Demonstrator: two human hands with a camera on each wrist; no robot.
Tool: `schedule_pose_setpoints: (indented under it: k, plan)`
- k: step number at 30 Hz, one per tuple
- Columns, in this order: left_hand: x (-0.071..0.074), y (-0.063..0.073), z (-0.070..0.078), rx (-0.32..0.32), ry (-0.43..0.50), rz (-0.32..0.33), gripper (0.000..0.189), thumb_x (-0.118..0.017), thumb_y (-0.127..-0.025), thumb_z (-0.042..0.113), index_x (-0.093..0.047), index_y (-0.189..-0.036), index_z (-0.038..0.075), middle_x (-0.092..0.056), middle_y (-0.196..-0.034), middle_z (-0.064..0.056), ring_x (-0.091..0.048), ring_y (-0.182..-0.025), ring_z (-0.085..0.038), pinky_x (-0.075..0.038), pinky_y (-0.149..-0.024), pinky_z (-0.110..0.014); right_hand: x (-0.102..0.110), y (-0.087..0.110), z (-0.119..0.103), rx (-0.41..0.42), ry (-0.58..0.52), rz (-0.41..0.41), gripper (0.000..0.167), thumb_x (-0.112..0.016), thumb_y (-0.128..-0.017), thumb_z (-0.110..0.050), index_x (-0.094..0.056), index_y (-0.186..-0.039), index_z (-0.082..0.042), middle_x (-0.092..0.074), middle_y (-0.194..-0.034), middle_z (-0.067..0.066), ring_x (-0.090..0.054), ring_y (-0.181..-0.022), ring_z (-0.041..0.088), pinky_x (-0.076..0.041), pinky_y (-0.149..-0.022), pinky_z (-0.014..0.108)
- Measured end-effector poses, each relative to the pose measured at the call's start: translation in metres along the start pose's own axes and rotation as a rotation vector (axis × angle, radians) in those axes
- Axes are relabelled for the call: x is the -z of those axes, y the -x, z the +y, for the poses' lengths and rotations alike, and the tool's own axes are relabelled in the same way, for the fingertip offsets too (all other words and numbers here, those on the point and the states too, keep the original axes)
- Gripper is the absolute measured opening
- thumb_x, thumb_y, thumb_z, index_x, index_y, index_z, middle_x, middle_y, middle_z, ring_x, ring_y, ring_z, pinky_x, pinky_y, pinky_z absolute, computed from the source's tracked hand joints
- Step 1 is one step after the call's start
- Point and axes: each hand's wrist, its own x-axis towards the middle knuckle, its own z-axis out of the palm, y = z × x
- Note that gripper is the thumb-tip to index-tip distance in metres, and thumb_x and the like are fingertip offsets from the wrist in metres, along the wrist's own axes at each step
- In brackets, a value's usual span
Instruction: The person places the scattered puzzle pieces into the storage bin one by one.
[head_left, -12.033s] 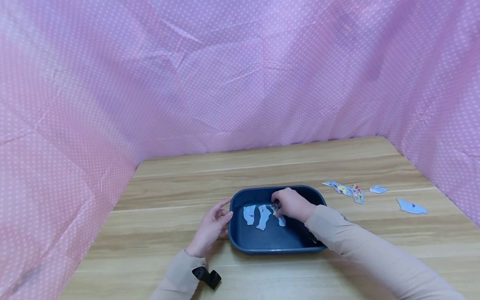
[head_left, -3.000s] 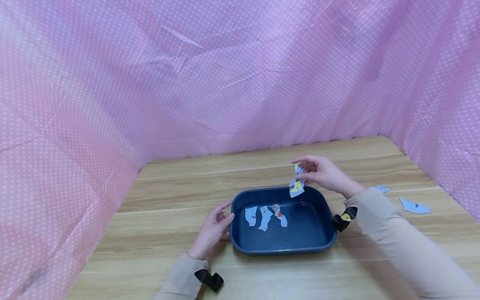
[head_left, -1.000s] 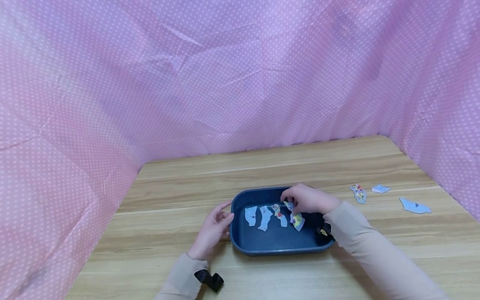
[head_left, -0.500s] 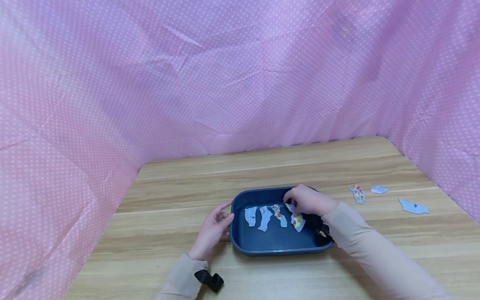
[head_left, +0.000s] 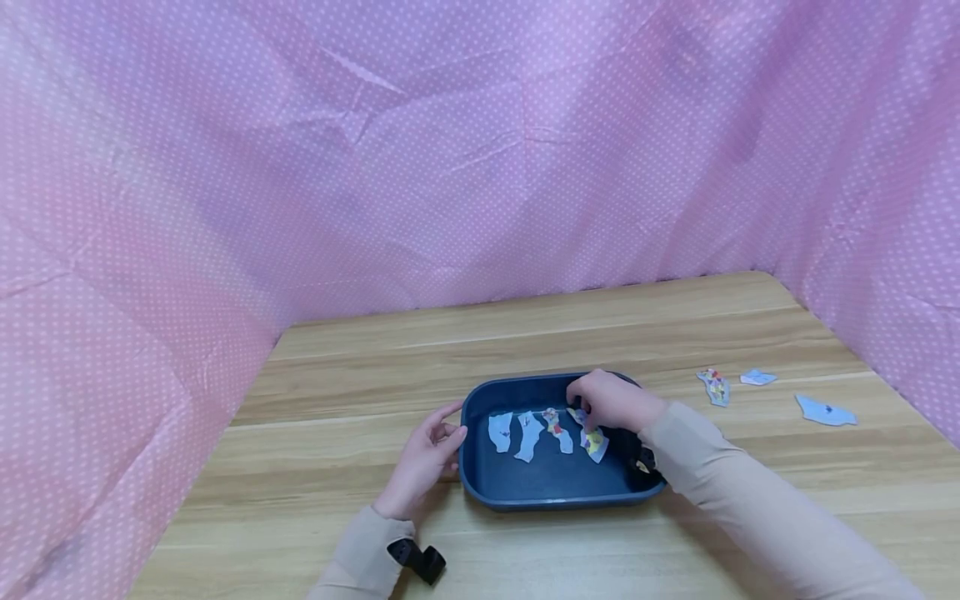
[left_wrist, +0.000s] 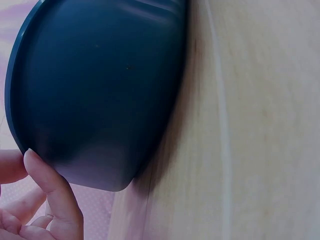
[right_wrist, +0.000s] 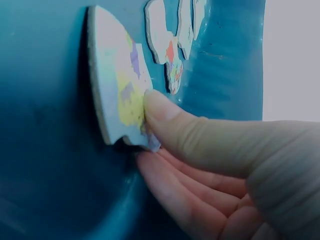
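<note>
A dark blue tray (head_left: 525, 487) stands on the wooden table. In it, from left to right, lie a pale blue puzzle piece (head_left: 500, 432), a second pale blue one, and a piece with red patches (head_left: 557, 430). At the row's right end is a yellow-and-purple puzzle piece (right_wrist: 122, 82). My right hand (head_left: 615, 402) pinches its far end between thumb and fingers, low inside the tray; the fingertips behind it are partly hidden. My left hand (head_left: 422, 457) rests against the tray's left end, its thumb (left_wrist: 50, 182) touching the rim and the fingers loosely bent.
On the table to the right lie a multicoloured puzzle piece (head_left: 715, 388), a small light blue one (head_left: 758, 377) and a larger blue one (head_left: 825, 410). A pink dotted cloth (head_left: 480, 167) hangs around the table's back and sides.
Since 3 seconds ago my right hand has lowered the yellow-and-purple piece from above the back rim into the tray, beside the red-patched one. The last second shows little movement; my left hand stays put.
</note>
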Motion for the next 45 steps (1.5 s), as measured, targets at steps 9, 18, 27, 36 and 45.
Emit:
schedule_pose_setpoints:
  k: [9,18,27,36,45]
  plan:
    - [0.004,-0.004,0.002,-0.005,-0.005,-0.017,0.046,-0.055,-0.096,0.017,-0.043,-0.141,0.013,-0.061,-0.097,-0.01,-0.054,-0.068,-0.014,-0.046,-0.06,-0.026,-0.004,-0.005,-0.002,0.026,0.077,0.037,0.031,-0.08,-0.069,0.001,-0.068,-0.098,-0.002,-0.065,-0.081,0.005,-0.055,-0.069,0.013,-0.052,-0.066,0.029]
    - [0.007,-0.008,0.004,-0.002,0.004,-0.029,0.046,-0.055,-0.096,0.017,-0.044,-0.14,0.012,-0.06,-0.095,-0.009,-0.054,-0.068,-0.013,-0.046,-0.059,-0.025,-0.005,-0.007,-0.005,0.016,0.113,0.049,0.032,-0.081,-0.07,-0.001,-0.068,-0.099,-0.003,-0.065,-0.081,0.004,-0.054,-0.067,0.013,-0.052,-0.066,0.029]
    - [0.011,-0.012,0.007,-0.004,-0.003,-0.029,0.046,-0.055,-0.096,0.015,-0.044,-0.14,0.012,-0.061,-0.094,-0.008,-0.054,-0.068,-0.013,-0.046,-0.059,-0.025,0.002,-0.011,-0.008,0.007,0.064,0.051,0.028,-0.079,-0.074,-0.005,-0.068,-0.099,-0.002,-0.063,-0.076,0.004,-0.054,-0.065,0.012,-0.052,-0.064,0.028]
    - [0.011,-0.012,0.006,-0.003,-0.004,-0.012,0.044,-0.056,-0.096,0.015,-0.046,-0.139,0.012,-0.06,-0.093,-0.008,-0.054,-0.068,-0.013,-0.046,-0.059,-0.024,0.008,-0.01,-0.006,0.041,0.022,0.069,0.026,-0.077,-0.076,-0.007,-0.067,-0.1,-0.003,-0.062,-0.073,0.001,-0.055,-0.064,0.011,-0.049,-0.061,0.027]
    - [0.008,-0.009,0.003,-0.002,0.0,-0.005,0.044,-0.056,-0.096,0.015,-0.046,-0.139,0.012,-0.061,-0.094,-0.008,-0.055,-0.07,-0.012,-0.047,-0.061,-0.025,0.015,-0.007,-0.004,0.094,-0.028,0.082,0.029,-0.075,-0.079,-0.009,-0.066,-0.106,-0.002,-0.067,-0.081,0.004,-0.06,-0.072,0.012,-0.052,-0.066,0.028]
